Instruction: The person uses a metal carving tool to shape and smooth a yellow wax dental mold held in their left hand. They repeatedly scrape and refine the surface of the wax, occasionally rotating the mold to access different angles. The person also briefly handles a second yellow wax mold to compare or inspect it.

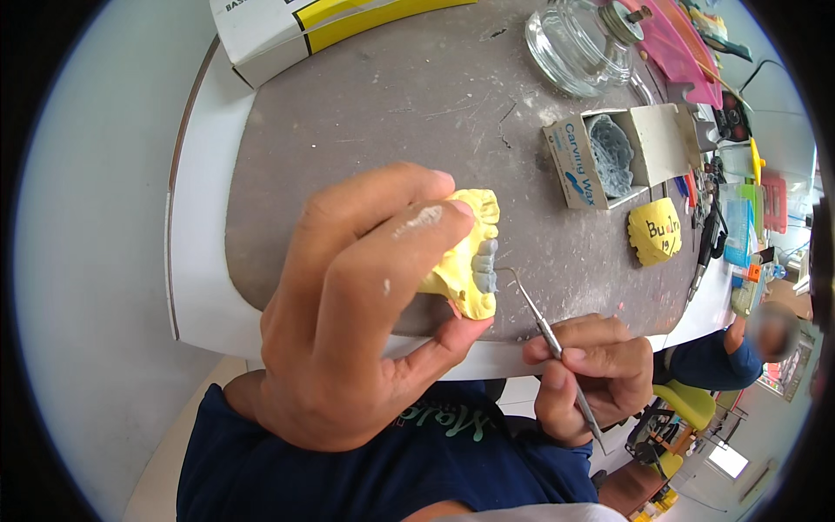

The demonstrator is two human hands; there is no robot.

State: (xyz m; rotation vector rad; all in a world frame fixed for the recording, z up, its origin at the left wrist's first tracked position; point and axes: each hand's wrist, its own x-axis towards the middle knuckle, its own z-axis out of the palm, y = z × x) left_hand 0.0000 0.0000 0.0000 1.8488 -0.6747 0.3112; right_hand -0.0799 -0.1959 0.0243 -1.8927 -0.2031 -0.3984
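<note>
My left hand is closed around a yellow plaster dental model, raised above the near part of the table. Grey wax teeth are set along the model's right side, between yellow teeth. Between the thumb and fingers of my right hand is a slim metal wax carver, held like a pen. Its thin bent tip points at the grey wax and lies very close to it; whether it touches I cannot tell. White dust marks the left fingers.
An opened carton with grey wax lies on the brown tabletop. Beside it sit a second yellow plaster piece and a glass spirit lamp. A white-yellow box stands far left. A person sits at right.
</note>
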